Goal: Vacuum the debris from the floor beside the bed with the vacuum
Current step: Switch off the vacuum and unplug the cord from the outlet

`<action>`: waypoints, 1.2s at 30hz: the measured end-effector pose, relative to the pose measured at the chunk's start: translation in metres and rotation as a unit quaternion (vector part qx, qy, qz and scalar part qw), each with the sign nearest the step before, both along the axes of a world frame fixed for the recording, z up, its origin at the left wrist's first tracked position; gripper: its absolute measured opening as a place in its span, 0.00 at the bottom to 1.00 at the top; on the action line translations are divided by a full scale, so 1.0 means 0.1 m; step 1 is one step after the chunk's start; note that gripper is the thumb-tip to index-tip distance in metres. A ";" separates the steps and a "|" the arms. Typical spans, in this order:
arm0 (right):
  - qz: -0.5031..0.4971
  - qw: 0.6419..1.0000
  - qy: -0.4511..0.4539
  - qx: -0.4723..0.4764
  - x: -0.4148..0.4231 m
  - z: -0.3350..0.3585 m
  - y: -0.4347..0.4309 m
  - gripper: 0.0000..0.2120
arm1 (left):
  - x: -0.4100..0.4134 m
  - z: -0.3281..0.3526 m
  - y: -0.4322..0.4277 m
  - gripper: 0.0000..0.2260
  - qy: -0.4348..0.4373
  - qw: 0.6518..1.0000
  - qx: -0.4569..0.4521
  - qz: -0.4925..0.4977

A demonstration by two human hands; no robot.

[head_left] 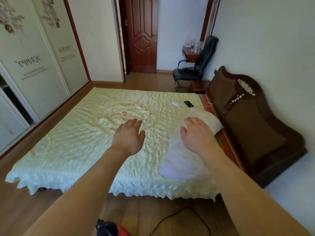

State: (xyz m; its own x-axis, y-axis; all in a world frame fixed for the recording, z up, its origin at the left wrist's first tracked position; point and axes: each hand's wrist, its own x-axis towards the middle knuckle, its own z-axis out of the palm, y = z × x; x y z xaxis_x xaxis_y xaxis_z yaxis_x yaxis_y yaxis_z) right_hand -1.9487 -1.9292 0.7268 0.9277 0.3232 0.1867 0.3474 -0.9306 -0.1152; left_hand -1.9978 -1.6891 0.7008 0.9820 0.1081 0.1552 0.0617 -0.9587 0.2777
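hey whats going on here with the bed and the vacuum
A person stands by the bed, both hands open and holding nothing. The left hand is over the bedspread, the right hand over a white pillow. The vacuum sits on the floor below, untouched, its cord trailing beside it.

The cloth bedspread [81, 137] is looking puckered and faintly shiny, the pillow [185, 160] on it fluffy. The wooden floor [25, 206] at lower left is showing a smooth sheen; the door [144, 36] at top is gleaming glossy wood.
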 end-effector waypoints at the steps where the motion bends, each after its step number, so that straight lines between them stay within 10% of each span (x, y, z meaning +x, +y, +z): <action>1: -0.013 1.000 -0.001 0.000 0.00 0.02 -0.13 0.21 | 0.06 0.00 -0.11 0.25 0.001 1.000 0.001 -0.011; 36: -0.498 0.866 0.041 0.018 -1.02 -0.37 -2.80 0.21 | 1.34 -0.23 -3.47 0.24 0.045 0.879 0.053 -0.473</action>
State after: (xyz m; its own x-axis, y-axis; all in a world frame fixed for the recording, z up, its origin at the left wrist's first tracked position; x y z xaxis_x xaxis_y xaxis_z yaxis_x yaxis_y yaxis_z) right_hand -2.0503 -2.2092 0.6895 0.7531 -0.6502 0.1004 -0.6368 -0.7588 -0.1370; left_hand -1.8633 -2.0358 0.6782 0.6341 -0.7726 0.0321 -0.7588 -0.6136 0.2185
